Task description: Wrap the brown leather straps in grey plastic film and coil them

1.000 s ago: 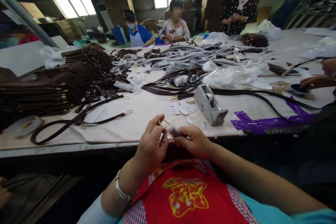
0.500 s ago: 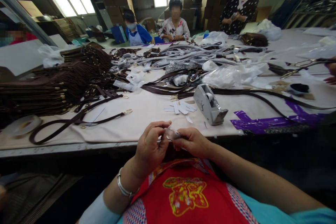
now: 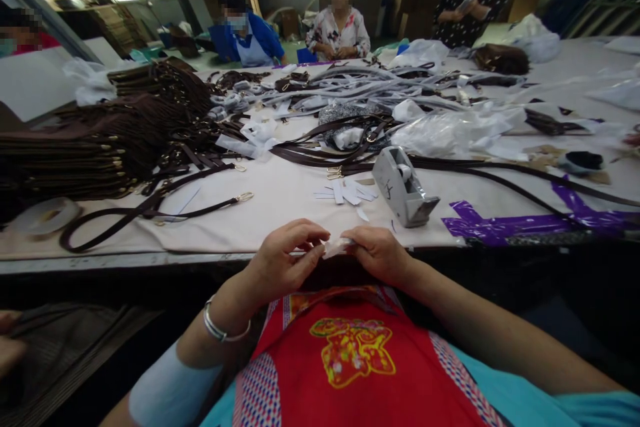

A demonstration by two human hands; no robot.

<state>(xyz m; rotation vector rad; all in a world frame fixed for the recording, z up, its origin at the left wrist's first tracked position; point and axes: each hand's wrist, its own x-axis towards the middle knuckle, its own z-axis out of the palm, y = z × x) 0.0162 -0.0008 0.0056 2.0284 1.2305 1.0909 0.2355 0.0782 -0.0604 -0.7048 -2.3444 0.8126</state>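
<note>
Just off the table's front edge, my two hands meet over a small crumpled piece of whitish, see-through wrap (image 3: 336, 248). My right hand (image 3: 380, 255) is closed on its right end, the fingers curled under and partly hidden. The thumb and fingertips of my left hand (image 3: 290, 255) pinch at its left end. Whether anything is inside the wrap I cannot tell. Beyond my hands stands a grey tape dispenser (image 3: 404, 188), with loose white paper strips (image 3: 347, 192) to its left. A dark brown strap (image 3: 125, 230) with gold clips lies looped at the left.
Stacked brown leather pieces (image 3: 65, 163) fill the table's left side, near a tape roll (image 3: 46, 217). Grey-wrapped straps (image 3: 350, 90) and clear plastic bags (image 3: 450, 133) cover the middle. Purple tape (image 3: 510, 223) marks the right front edge. Several people are around the table.
My hands have drawn slightly apart, showing more of the wrap between them. My left forearm has swung outward to the left. The camera view has tipped down a little.
</note>
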